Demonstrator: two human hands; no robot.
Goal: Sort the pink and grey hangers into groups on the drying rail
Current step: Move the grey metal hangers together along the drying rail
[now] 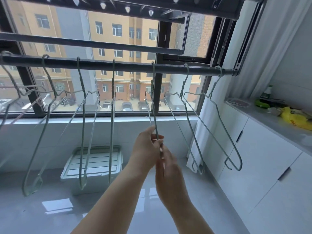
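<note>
1. We look up from head height at a dark drying rail (131, 65) that runs across a wide window (128, 92). Seven thin wire hangers hook over it, spaced apart.
2. The held hanger (154, 105) hangs near the middle of the rail, turned edge-on to us, with its hook over the rail.
3. The left hand (146, 149) reaches up from the lower left. Its grip is clenched on this hanger, with finger and thumb pinching the wire partway down.
4. The right hand (168, 173) sits just below the left one and touches it. Its grip grasps the lower part of the same hanger, fingers curled round the wire.
5. To the right, two grey hangers (183, 87) hang tilted near the rail's end.
6. To the left hang three more grey hangers (82, 88). Beyond them the far-left hanger (14, 85) looks pinkish, but it is blurred, so we cannot be sure of its colour.
7. A second rail (84, 42) runs above and behind the first.
8. On the glossy floor (50, 208) below the window stands a pale lidded storage box (94, 159).
9. On the right, white cabinets (270, 166) carry a grey tabletop (270, 119). On it lie a yellow bag (293, 118) and, further back, a green bottle (266, 94).
</note>
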